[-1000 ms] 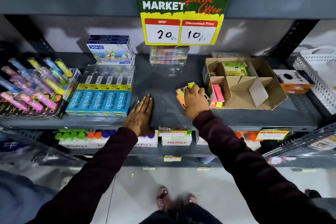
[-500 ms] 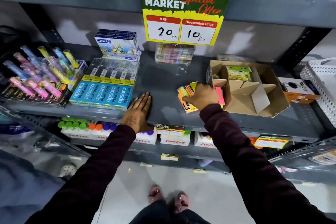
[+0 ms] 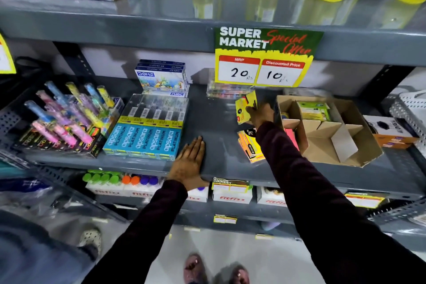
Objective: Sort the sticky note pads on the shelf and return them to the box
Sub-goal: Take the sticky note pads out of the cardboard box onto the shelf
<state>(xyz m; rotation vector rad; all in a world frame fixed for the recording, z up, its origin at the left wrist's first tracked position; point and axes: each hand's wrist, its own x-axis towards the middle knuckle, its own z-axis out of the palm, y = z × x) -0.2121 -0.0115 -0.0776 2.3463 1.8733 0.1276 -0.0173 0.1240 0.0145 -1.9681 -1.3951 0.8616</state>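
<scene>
1. Head view: the right hand (image 3: 259,114) pinches one yellow pad (image 3: 246,107) by its right edge, fingers over the front face, and holds it tilted in the air just left of the box (image 3: 359,127).
2. The left hand (image 3: 190,161) lies flat, fingers together, palm down on the shelf (image 3: 216,122), well left of the pad and holding nothing.
3. Handling, as I judge it: a wrapped pad looks light and fairly stiff as a block, so a one-handed edge pinch should do. The glossy wrap may be slippery, and a grip across the two broad faces would be surer than one by a corner. It does not look fragile, though corners could crease if jammed into a slot.
4. Count in hand: one pad as far as I can tell; a second behind it cannot be ruled out.
5. Under the right forearm, a stack (image 3: 250,147) of orange and yellow pads lies on the shelf; the layers are too blurred to count, perhaps a handful.
6. Right of the right wrist, pink pads (image 3: 291,136) stand in a near slot of the box; the number is hidden by the sleeve.
7. Beyond the hand, green packs (image 3: 313,110) fill a far slot; one face shows clearly.
8. There is one box, with several cardboard dividers and its near-right slots bare.
</scene>
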